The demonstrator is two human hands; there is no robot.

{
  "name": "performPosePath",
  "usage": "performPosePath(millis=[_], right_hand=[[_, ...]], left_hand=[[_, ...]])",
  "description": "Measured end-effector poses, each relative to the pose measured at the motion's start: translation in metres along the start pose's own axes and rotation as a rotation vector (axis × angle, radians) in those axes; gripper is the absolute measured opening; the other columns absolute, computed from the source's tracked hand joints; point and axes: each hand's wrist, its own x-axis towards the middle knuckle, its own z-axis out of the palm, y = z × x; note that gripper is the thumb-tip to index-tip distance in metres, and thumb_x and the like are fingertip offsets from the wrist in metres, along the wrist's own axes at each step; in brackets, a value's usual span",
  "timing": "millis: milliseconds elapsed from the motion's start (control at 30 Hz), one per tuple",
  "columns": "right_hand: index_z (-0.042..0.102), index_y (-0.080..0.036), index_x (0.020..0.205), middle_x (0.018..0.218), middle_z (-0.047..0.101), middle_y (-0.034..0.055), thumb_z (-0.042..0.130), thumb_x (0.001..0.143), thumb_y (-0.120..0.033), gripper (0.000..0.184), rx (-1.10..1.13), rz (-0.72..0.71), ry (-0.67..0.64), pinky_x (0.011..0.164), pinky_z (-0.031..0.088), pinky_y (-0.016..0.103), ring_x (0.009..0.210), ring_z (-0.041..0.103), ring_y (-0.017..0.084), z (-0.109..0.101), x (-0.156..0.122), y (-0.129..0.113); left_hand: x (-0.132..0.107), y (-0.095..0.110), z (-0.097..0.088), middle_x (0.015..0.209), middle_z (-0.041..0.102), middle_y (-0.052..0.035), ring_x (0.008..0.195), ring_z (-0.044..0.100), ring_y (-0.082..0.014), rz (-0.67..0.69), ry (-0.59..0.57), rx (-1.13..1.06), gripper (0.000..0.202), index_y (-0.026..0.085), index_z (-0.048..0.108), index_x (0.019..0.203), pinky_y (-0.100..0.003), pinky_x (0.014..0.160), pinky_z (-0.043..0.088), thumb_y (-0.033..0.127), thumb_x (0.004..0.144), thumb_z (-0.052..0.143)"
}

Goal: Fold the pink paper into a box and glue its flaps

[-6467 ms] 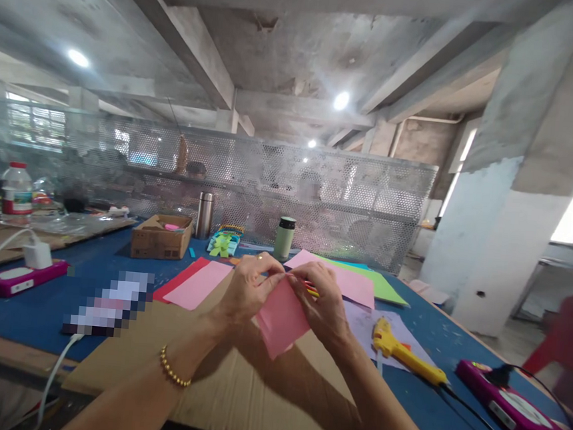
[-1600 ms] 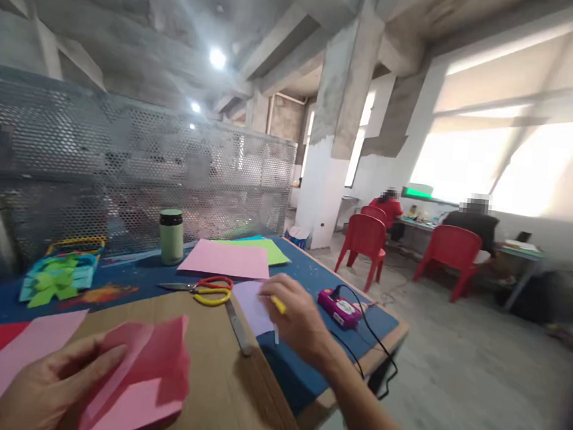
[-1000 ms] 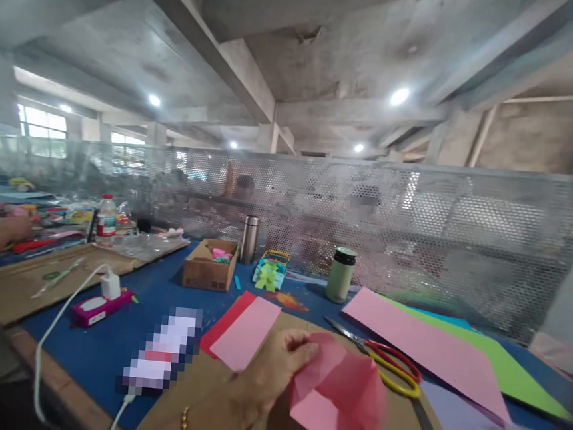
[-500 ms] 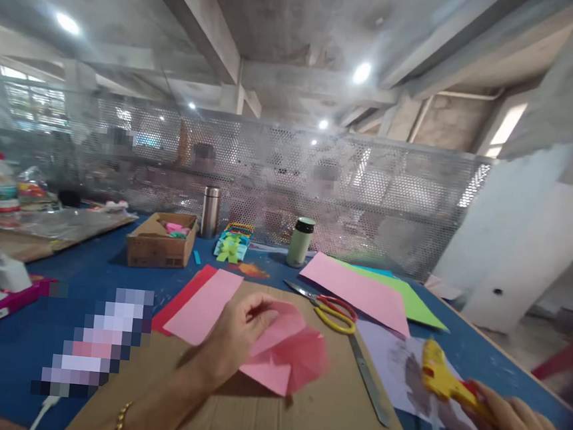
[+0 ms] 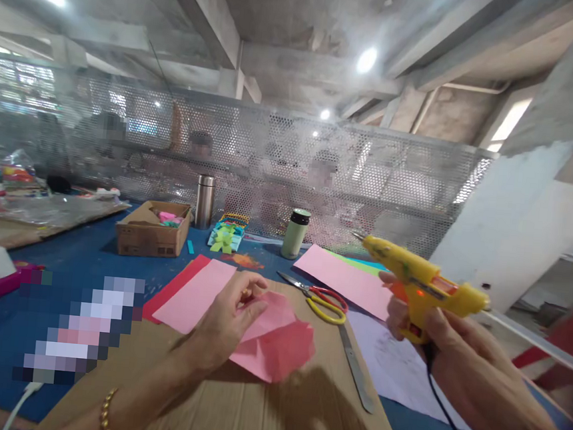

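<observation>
My left hand (image 5: 232, 320) is closed on the edge of a folded pink paper piece (image 5: 280, 341), which it holds just over a cardboard sheet (image 5: 248, 419). The paper has a lighter part and a deeper pink part. Raised at the right, my right hand (image 5: 447, 353) grips a yellow hot glue gun (image 5: 421, 277) by its handle. The gun's nozzle points up and left, and a clear glue stick (image 5: 531, 337) sticks out of its back. Beyond the pink piece lie scissors (image 5: 326, 304) with red and yellow handles and a flat metal blade (image 5: 356, 368).
Pink sheets (image 5: 196, 294), a red sheet (image 5: 169, 292) and a lilac sheet (image 5: 379, 353) lie around the cardboard. Behind stand a cardboard box (image 5: 149, 238), a steel flask (image 5: 205, 201) and a green flask (image 5: 295, 234). A perforated metal screen (image 5: 252, 152) borders the blue table (image 5: 111, 270).
My right hand has lifted the glue gun from low at the right, up and leftward, turning its nozzle forward. My left hand still holds the pink paper.
</observation>
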Motion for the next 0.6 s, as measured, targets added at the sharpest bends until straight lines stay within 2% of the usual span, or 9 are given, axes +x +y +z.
performPosePath(millis=[67,167,367,533,600], right_hand=[[0.063,-0.021,0.073,0.075,0.058,0.0081,0.052,0.086,-0.063,0.045,0.091,-0.003,-0.108,0.065,0.049,0.035,0.07,0.054,0.022,0.019,-0.001,-0.001],[0.062,-0.021,0.076,0.074,0.057,0.0075,0.049,0.087,-0.064,0.046,0.101,0.043,-0.179,0.062,0.05,0.034,0.069,0.053,0.021,0.032,-0.011,0.009],[0.061,-0.019,0.068,0.067,0.055,0.007,0.047,0.087,-0.065,0.052,0.112,0.128,-0.255,0.053,0.046,0.031,0.06,0.049,0.019,0.028,-0.024,0.022],[0.07,-0.02,0.089,0.066,0.055,0.0058,0.048,0.088,-0.061,0.047,0.066,0.122,-0.315,0.053,0.044,0.029,0.059,0.048,0.018,0.023,-0.028,0.02],[0.073,-0.02,0.091,0.067,0.057,0.0064,0.048,0.088,-0.061,0.048,0.021,0.127,-0.341,0.053,0.046,0.03,0.06,0.05,0.019,0.022,-0.031,0.019]], left_hand=[[0.001,0.001,-0.001,0.101,0.06,-0.0045,0.09,0.056,-0.0168,-0.001,-0.016,0.012,0.023,0.021,0.056,0.112,-0.029,0.081,0.044,0.033,0.093,0.052],[0.002,0.001,-0.002,0.103,0.063,-0.0058,0.093,0.057,-0.0183,-0.003,-0.049,-0.002,0.025,0.02,0.058,0.112,-0.031,0.085,0.045,0.035,0.093,0.051],[0.003,-0.001,0.001,0.106,0.066,-0.0066,0.098,0.06,-0.021,-0.028,-0.126,-0.02,0.025,0.021,0.061,0.11,-0.034,0.088,0.046,0.036,0.094,0.051],[-0.001,0.005,0.001,0.109,0.067,-0.0064,0.1,0.061,-0.0218,-0.029,-0.158,0.048,0.028,0.022,0.06,0.114,-0.034,0.088,0.047,0.039,0.094,0.05],[-0.002,0.008,0.001,0.108,0.067,-0.0067,0.099,0.061,-0.0225,-0.031,-0.156,0.068,0.028,0.022,0.061,0.113,-0.034,0.087,0.047,0.04,0.094,0.049]])
